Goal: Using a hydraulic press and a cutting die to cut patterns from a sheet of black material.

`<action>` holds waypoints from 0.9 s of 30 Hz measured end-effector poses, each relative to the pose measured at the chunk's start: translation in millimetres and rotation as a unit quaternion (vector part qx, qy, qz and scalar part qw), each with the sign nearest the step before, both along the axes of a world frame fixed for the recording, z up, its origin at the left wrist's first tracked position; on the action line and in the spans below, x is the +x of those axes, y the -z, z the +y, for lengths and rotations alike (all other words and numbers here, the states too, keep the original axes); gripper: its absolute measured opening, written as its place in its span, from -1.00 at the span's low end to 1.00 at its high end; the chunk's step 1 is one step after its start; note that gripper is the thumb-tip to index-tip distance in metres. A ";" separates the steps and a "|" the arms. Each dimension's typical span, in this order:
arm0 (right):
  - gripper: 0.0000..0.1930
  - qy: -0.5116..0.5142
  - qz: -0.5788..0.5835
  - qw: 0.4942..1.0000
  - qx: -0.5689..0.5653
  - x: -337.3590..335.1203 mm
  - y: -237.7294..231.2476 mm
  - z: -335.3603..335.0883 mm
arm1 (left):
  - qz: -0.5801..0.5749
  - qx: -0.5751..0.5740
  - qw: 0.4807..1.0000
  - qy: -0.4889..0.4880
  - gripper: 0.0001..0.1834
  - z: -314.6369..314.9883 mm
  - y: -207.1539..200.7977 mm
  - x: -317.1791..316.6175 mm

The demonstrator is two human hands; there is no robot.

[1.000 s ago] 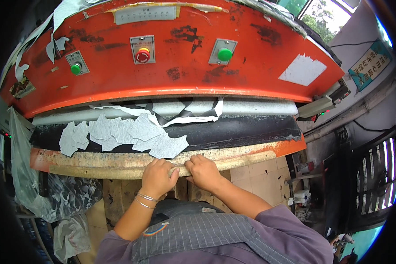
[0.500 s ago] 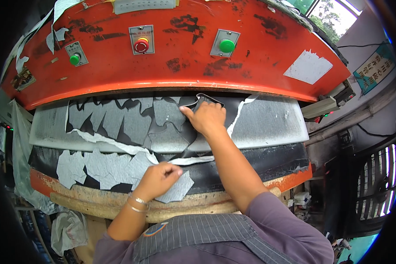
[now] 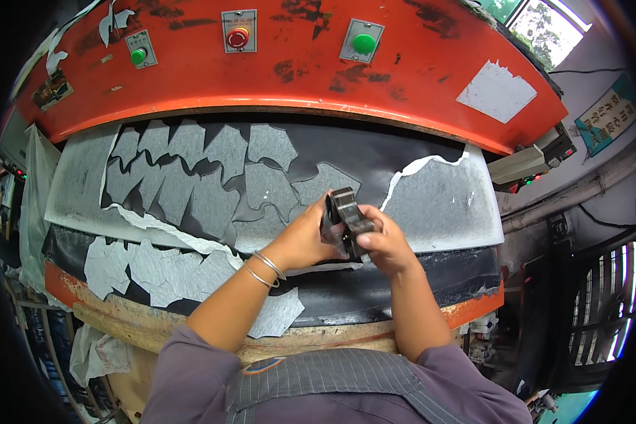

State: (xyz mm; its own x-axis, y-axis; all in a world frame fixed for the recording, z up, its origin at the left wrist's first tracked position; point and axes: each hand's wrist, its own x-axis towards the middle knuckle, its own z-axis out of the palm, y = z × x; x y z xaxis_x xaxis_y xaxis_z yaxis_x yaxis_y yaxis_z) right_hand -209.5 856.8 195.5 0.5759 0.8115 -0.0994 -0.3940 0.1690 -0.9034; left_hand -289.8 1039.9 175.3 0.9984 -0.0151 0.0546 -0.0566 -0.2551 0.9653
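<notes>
Both hands meet over the middle of a grey sheet (image 3: 445,205) full of cut-out holes, which lies on the black bed (image 3: 374,152) of a big orange press (image 3: 275,78). My right hand (image 3: 385,244) grips a dark metal cutting die (image 3: 348,215) held up on edge. My left hand (image 3: 307,237), with thin bangles at the wrist, holds the same die from the left side. Several grey cut pieces (image 3: 155,265) lie along the near edge of the bed.
The press front carries a green button (image 3: 139,55), a red button (image 3: 237,37) and another green button (image 3: 363,43). A torn white paper patch (image 3: 498,92) sticks to its right side. Crumpled white cloth (image 3: 95,350) hangs at lower left. A fan grille (image 3: 604,311) stands at right.
The grey sheet has slid out from under the press. My right hand reached far in, picked up the die and drew it back; my left hand rose from the near edge to join it.
</notes>
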 end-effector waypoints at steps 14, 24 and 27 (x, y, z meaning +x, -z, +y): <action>-0.78 -0.122 -0.568 0.781 -0.230 96.9 -31.5 61.8 | 0.070 0.264 0.961 0.042 -0.53 58.1 -4.2 -77.2; -0.69 -0.185 -0.776 0.556 -0.235 157.3 13.7 132.8 | -0.046 0.169 0.959 -0.223 -0.63 111.9 26.0 40.9; -0.57 0.024 -0.795 0.584 -0.163 141.5 22.8 124.7 | -0.031 0.143 0.951 -0.273 -0.54 116.3 52.9 73.0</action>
State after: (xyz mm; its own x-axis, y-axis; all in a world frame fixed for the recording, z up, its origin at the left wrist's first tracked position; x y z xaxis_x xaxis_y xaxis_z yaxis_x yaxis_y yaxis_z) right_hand -68.0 981.4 172.7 0.1718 0.8783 0.4462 0.9846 -0.1379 -0.1078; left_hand -216.8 1156.2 122.4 0.8562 0.4821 0.1857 0.1048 -0.5139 0.8514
